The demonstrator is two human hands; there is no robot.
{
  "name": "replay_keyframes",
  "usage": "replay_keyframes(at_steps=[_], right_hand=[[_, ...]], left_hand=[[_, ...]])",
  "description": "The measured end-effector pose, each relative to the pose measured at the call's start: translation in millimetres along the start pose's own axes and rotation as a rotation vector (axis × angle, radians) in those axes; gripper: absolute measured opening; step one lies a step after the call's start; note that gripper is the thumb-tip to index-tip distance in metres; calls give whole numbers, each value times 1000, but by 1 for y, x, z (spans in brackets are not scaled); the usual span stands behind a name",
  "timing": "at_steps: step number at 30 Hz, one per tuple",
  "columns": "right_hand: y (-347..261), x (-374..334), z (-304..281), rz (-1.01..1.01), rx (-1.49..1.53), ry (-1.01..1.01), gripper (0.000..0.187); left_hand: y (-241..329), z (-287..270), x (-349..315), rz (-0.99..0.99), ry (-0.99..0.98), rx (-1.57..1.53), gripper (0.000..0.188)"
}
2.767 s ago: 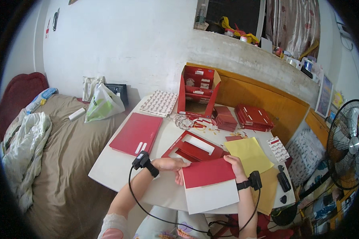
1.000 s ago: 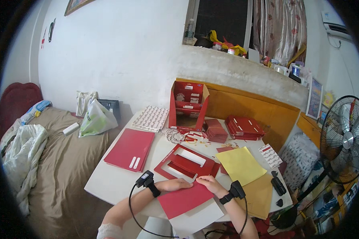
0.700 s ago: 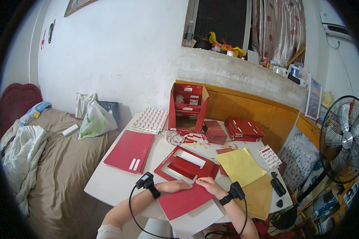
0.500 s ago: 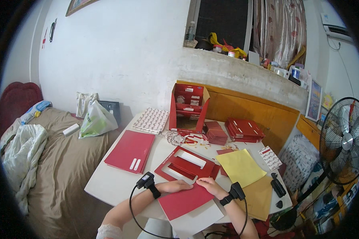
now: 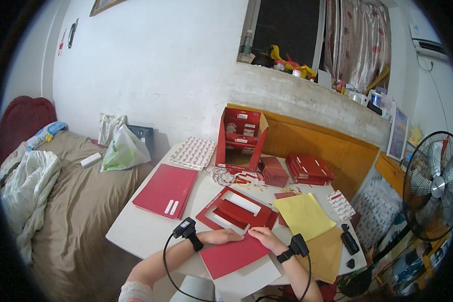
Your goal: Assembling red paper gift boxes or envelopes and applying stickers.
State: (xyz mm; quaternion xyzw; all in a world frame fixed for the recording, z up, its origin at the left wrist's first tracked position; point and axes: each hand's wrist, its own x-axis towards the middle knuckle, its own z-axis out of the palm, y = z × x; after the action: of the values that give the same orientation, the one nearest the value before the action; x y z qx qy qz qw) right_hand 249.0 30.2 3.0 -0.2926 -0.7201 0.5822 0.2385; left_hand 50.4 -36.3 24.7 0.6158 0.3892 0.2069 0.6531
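A red cardboard sheet (image 5: 232,257) lies at the near edge of the table, with white board (image 5: 256,278) under it. Its far edge is between my two hands. My left hand (image 5: 225,236) rests at that edge with the fingers together. From the other side my right hand (image 5: 263,237) pinches the same edge, its fingertips almost touching the left ones. Just beyond them lies a red cardboard panel (image 5: 205,216) with cut-out windows; my hands hide whether it joins the sheet. Both wrists wear black straps with small cabled devices.
Red folded sheets (image 5: 166,189) and patterned card (image 5: 192,152) lie left. A red display box (image 5: 242,137), red card stacks (image 5: 311,168) and paper scraps stand behind. Yellow paper (image 5: 304,215), brown paper (image 5: 327,256) and a black tool (image 5: 350,241) lie right, near a fan (image 5: 435,186).
The head view has shifted slightly, so the background sits a little lower and further right. Both hands stay at the red sheet's far edge with hardly any movement.
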Motion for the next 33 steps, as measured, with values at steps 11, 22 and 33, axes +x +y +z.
replay_keyframes(at_steps=[11, 22, 33], right_hand=[[1, 0, 1, -49, -72, 24, 22], [1, -1, 2, -48, -38, 27, 26], [-1, -1, 1, -49, -95, 20, 21]], left_hand=[[2, 3, -4, 51, -1, 26, 42], [-3, 3, 1, 64, 36, 25, 42], [-9, -2, 6, 51, 13, 19, 38]])
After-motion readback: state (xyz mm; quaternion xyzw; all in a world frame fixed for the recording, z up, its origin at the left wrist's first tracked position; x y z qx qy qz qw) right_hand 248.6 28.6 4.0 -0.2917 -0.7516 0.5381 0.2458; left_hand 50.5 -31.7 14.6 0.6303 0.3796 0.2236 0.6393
